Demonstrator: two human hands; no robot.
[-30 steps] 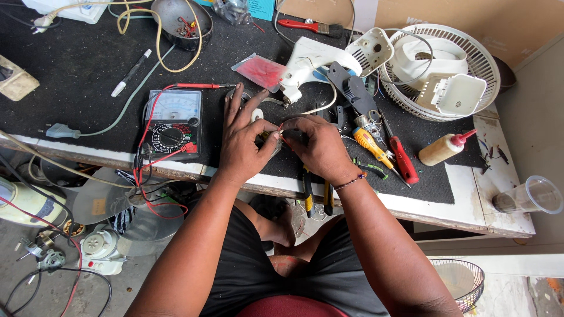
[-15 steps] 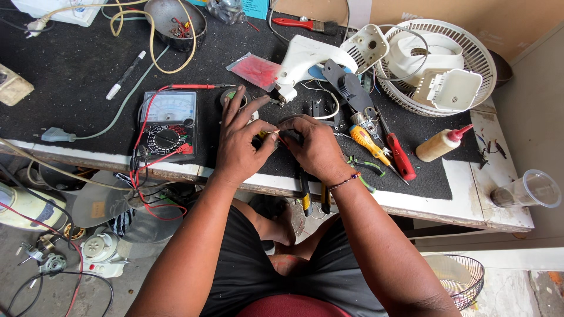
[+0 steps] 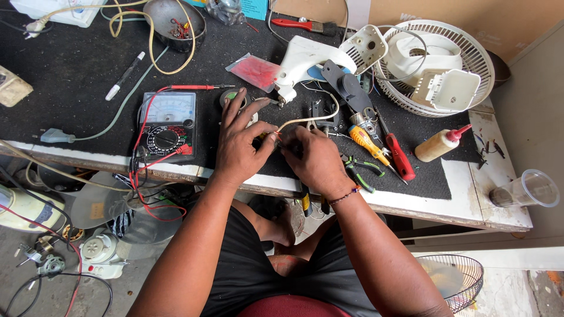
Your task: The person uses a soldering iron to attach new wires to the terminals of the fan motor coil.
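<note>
Your left hand [image 3: 242, 145] and right hand [image 3: 314, 161] meet at the near edge of the black felt-topped workbench [image 3: 76, 76], fingertips of both pinched together on the end of a thin cream wire [image 3: 310, 120] that curves away toward the far white plastic fan body [image 3: 305, 58]. An analogue multimeter with red leads [image 3: 168, 124] lies just left of your left hand, and a yellow-handled screwdriver [image 3: 367, 142] sits right of your right hand

- A workbench [image 3: 470, 202] with a white painted edge carries a black mat [image 3: 70, 76].
- Left of the left hand [image 3: 241, 147] lies an analog multimeter [image 3: 167, 126] with red leads.
- Right of the right hand [image 3: 314, 161] lie a yellow screwdriver [image 3: 367, 144], a red-handled tool [image 3: 400, 157], green pliers [image 3: 359, 170] and a glue bottle [image 3: 440, 144].
- Beyond the hands lie a white fan body [image 3: 308, 58] and a fan grille [image 3: 470, 53].
- A clear plastic cup [image 3: 526, 189] lies on its side far right.
</note>
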